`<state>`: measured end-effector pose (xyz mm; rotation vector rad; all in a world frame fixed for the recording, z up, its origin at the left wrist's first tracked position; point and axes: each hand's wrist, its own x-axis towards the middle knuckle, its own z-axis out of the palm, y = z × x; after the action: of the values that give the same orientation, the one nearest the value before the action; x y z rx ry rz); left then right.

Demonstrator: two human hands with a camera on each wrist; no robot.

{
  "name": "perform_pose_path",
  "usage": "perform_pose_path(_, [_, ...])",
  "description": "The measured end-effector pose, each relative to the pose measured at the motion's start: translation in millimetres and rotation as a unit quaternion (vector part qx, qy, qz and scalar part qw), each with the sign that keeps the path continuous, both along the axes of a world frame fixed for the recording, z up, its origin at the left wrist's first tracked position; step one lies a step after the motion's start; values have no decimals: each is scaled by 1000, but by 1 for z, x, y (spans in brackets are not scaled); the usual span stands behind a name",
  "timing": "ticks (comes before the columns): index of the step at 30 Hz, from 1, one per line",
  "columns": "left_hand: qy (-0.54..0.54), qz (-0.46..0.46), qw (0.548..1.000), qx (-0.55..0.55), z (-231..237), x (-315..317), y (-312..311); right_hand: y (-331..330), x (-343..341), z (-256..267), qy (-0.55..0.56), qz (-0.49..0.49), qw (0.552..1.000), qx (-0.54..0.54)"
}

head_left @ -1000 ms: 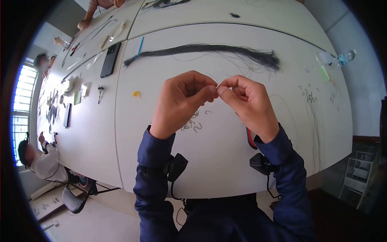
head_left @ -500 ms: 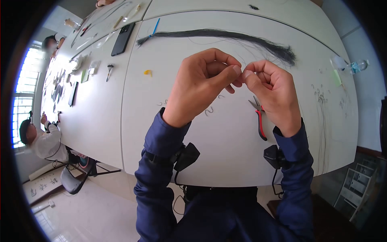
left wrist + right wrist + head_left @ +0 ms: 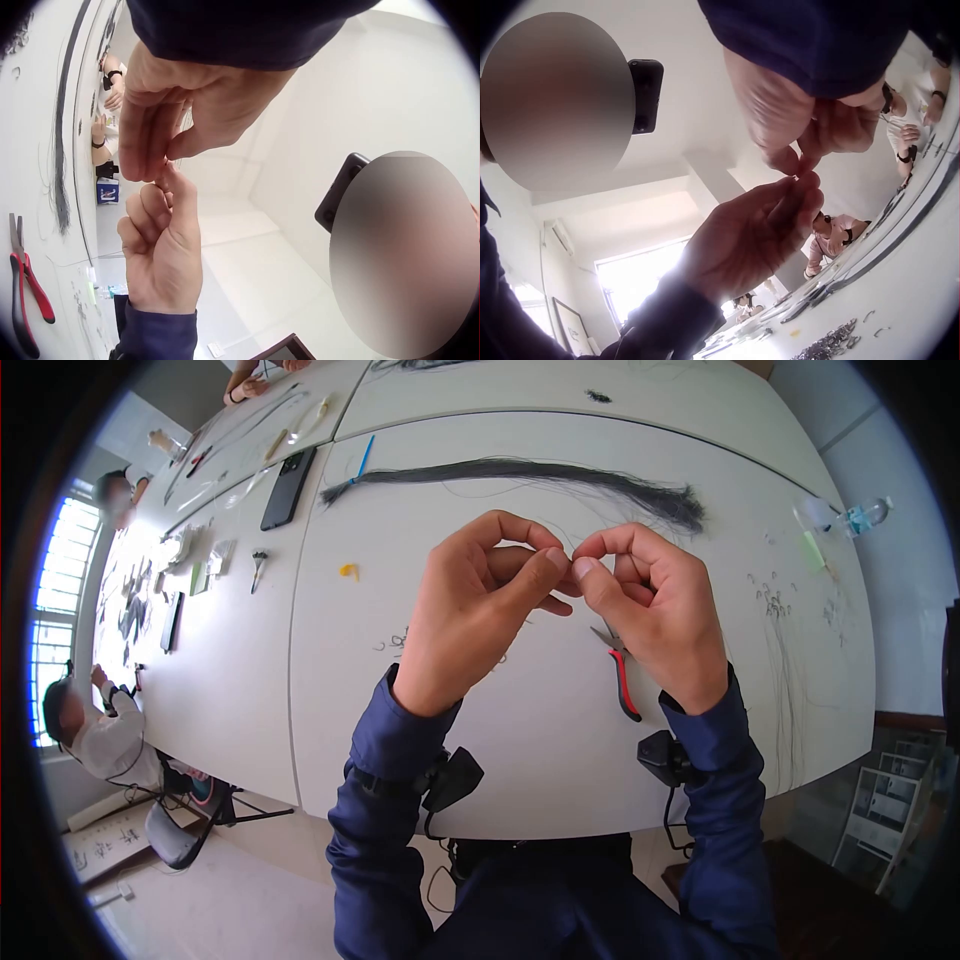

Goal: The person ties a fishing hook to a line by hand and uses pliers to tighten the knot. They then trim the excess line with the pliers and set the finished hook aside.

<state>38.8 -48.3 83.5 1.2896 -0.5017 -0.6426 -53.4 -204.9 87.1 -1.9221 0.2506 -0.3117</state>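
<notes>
My left hand (image 3: 465,605) and right hand (image 3: 660,615) meet fingertip to fingertip above the white table, thumb and forefinger of each pinched together. A fine thread (image 3: 187,116) shows at the left fingers in the left wrist view; the rest of what I pinch is tiny and covered by the fingertips. Below the right hand lie pliers (image 3: 624,685) with red and black handles. Small metal hooks (image 3: 829,341) are heaped on the table, mostly behind my left hand in the head view. Beyond both hands stretches a long bundle of dark thread (image 3: 520,472), tied with a blue strip.
At the right, several hooks with long strands (image 3: 785,660) are laid out, near a clear bottle (image 3: 868,517). A black phone (image 3: 288,490) and a yellow piece (image 3: 349,571) are on the left. Other people sit around the joined tables (image 3: 230,690).
Both hands stay pinched together at the fingertips. In the head view they have shifted right, then slightly back left and down; the pliers, mostly covered at first, now show beside the right hand.
</notes>
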Motion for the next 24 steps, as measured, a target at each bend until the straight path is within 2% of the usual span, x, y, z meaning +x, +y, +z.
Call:
perform_pose_path(6, [13,-24,1000,-1,-1,-1,0,1,0,-3,-10,-19,1000,20])
perform_pose_path(12, [-78,-24,994,67,-1,-3,1,2,-2,-3,-22,6,1000,14])
perform_pose_path(15, [-74,-22,995,70,0,-1,3,1,-2,1,-39,2,998,45])
perform_pose_path(21, [61,11,998,-12,3,0,4,1,-2,3,-49,-21,996,78])
perform_pose_path(24, [83,16,996,-36,2,-1,4,3,-2,3,-35,-14,995,96])
